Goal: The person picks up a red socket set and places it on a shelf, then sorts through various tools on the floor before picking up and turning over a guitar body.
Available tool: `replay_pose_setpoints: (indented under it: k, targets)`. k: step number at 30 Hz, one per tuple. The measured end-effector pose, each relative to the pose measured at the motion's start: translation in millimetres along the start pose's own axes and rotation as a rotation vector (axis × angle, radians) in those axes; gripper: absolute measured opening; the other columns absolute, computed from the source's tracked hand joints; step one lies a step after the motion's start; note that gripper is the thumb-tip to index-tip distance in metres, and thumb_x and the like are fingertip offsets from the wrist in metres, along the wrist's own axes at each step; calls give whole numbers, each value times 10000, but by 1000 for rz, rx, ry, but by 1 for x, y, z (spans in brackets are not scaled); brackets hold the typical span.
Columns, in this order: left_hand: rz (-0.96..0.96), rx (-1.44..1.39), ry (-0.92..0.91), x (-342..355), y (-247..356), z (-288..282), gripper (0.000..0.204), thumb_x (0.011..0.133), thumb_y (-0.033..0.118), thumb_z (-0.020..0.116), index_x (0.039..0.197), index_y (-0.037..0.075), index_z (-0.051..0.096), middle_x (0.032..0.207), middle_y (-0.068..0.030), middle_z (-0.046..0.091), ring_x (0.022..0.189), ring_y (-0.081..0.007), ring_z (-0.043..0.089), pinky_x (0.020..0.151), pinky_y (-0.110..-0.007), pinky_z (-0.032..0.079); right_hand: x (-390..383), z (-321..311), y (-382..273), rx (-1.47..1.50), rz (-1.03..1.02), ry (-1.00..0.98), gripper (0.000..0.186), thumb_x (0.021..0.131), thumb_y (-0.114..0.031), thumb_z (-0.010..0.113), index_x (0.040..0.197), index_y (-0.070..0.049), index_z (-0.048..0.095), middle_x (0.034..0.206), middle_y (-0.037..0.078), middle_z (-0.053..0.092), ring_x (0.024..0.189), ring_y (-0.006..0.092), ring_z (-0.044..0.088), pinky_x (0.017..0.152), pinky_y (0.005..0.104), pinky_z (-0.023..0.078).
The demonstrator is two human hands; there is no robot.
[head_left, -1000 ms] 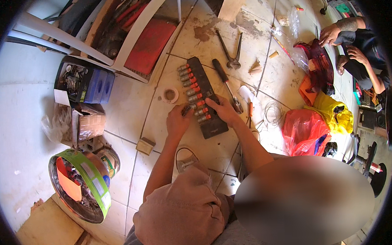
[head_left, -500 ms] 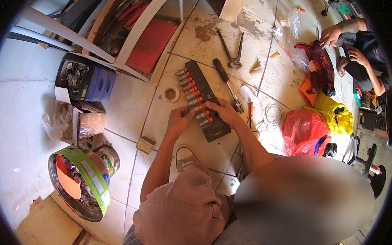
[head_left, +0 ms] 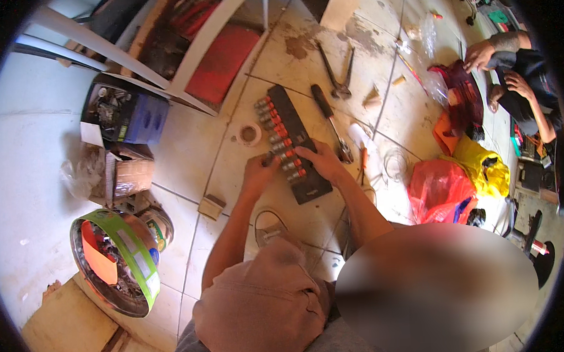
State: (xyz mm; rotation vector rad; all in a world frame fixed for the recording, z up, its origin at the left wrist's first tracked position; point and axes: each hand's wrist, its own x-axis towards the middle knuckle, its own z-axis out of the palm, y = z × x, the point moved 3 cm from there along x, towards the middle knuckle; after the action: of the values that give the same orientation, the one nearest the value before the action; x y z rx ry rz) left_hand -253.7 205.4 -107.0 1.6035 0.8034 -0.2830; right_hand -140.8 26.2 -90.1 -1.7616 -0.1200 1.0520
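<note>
A black socket holder (head_left: 283, 110) hangs in front of me, tilted, above the tiled floor. A row of silver sockets (head_left: 271, 123) with orange-red bands sticks out from its left side. My right hand (head_left: 321, 162) grips the holder's lower right edge, its thumb across the front. On the other side, my left hand (head_left: 260, 174) is closed, thumb and fingers pinched at the outer end of a socket in the lower part of the row. The fingers partly hide that socket.
Beyond the holder lie pincers (head_left: 339, 88) and a black-handled wrench (head_left: 330, 120). A tape roll (head_left: 249, 134) is left of it. A green-rimmed tub (head_left: 131, 252) and boxes (head_left: 131, 176) stand left. Right are a red plastic bag (head_left: 437, 188) and a co-worker's hands (head_left: 478, 55).
The view has shifted slightly, so the floor things appear a little to the right. Both hands keep their places on the holder and the socket.
</note>
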Motion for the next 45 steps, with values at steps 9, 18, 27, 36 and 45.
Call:
replay_pose_setpoints:
  k: [9,18,27,36,45]
  targets:
    - [-30,-39,-30,-13,11,-3,496,909,458,703,940,-36,714,721,-154,678,614,-225,646,609,-403,500,-2,3,-12,160,-121,-45,464,945,-330,713,1265,-7,622,1107,77,714,966,147,666,844,315,555]
    - [-39,40,-50,-9,11,-6,595,950,535,641,725,-16,634,574,-99,591,536,-195,601,556,-381,469,-3,3,-11,314,-19,-119,412,943,-303,727,1230,-23,634,1012,54,725,796,122,690,695,291,586]
    - [-15,-38,-51,-7,9,0,647,926,585,655,705,-21,622,567,-69,569,515,-175,581,518,-376,463,-1,4,7,342,56,-97,415,952,-305,704,1255,-34,621,1076,67,717,883,143,704,757,311,596]
    - [68,-285,24,-21,50,-8,533,938,540,662,899,8,660,710,-57,639,528,-135,537,499,-317,438,-5,-5,-8,455,101,133,486,947,-399,676,1295,-63,626,1143,48,704,973,170,688,832,341,567]
    - [-88,-520,-140,-7,27,1,432,1006,453,601,1080,30,644,881,-36,705,511,-85,485,486,-256,406,8,8,54,697,221,-71,573,987,-593,538,1277,-112,654,1097,37,707,917,166,677,804,305,544]
